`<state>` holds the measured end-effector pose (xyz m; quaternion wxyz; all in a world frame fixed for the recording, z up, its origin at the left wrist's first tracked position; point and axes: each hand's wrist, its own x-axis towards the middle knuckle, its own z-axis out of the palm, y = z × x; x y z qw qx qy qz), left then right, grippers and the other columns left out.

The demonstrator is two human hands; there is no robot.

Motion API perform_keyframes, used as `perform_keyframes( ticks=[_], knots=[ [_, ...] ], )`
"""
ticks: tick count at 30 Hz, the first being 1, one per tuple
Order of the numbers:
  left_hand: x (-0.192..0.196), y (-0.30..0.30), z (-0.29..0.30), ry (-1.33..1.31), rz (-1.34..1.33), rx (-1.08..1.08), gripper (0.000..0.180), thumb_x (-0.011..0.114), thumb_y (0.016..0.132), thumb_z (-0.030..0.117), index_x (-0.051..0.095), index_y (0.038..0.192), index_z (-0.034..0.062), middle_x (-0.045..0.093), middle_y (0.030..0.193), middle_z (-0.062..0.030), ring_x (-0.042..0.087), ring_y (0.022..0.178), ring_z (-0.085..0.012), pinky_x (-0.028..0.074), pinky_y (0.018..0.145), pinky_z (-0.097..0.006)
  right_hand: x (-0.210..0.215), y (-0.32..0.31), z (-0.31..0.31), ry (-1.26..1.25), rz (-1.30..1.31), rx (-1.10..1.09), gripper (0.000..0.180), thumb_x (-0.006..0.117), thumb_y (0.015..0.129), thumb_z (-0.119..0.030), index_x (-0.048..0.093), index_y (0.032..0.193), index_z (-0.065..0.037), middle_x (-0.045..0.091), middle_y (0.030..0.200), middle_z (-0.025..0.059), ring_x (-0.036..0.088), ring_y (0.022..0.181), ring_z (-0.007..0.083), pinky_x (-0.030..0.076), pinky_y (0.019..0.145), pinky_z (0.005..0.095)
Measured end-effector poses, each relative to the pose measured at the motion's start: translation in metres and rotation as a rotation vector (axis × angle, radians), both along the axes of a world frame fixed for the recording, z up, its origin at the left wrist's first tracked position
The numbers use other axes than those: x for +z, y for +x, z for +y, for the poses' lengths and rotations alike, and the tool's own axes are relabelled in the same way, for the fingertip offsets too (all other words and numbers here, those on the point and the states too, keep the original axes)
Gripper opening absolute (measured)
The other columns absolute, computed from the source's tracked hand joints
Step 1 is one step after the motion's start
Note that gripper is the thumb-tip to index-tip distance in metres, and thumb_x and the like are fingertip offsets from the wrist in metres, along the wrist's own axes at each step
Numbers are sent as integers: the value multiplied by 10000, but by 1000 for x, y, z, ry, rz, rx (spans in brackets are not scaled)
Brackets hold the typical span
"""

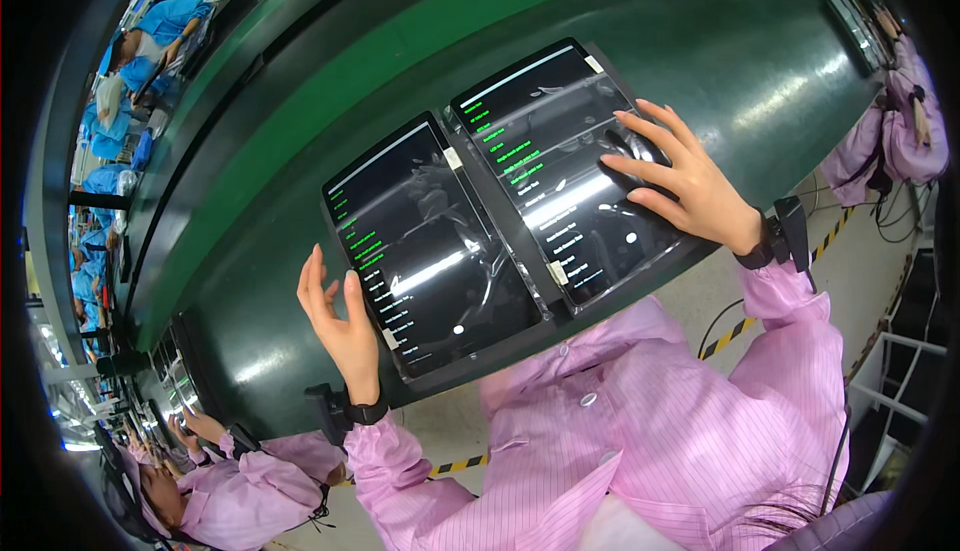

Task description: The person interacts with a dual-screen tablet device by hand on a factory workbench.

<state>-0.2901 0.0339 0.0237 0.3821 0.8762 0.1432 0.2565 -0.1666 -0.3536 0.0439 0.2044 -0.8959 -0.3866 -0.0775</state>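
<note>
Two dark tablets lie side by side in a black tray (pixel 560 319) on the green counter (pixel 300 201). The right hand (pixel 680 176), at two o'clock, rests spread wide with fingertips on the right tablet (pixel 560 166). The left hand (pixel 345 316), at seven o'clock, stands open, edge-on, apparently just touching the left tablet (pixel 430 241). Another person's pink sleeve (pixel 250 496) shows at eight o'clock.

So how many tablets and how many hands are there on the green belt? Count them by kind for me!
Tablets with dark screens and green text: 2, the left tablet and the right tablet
The person's own hands: 2, the left hand at the left tablet's edge and the right hand on the right tablet
Total: 4
</note>
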Motion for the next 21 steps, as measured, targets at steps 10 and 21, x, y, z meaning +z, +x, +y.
perform_keyframes(
  ticks=[10,21],
  knots=[
    [-13,-13,7,-438,141,-72,402,550,960,141,512,1350,50,558,1188,-56,502,989,-102,388,913,-238,-2,0,0,78,116,-3,343,592,884,-224,638,1219,-161,357,1476,132,264,1382,382,306,1094,491],
    [-16,-14,3,-427,123,-70,424,599,899,68,533,1318,63,427,1158,-47,437,894,-65,420,722,-210,-7,4,4,226,200,-141,503,616,893,-237,491,1370,-136,333,1486,156,257,1391,363,284,1104,461]
  ],
)
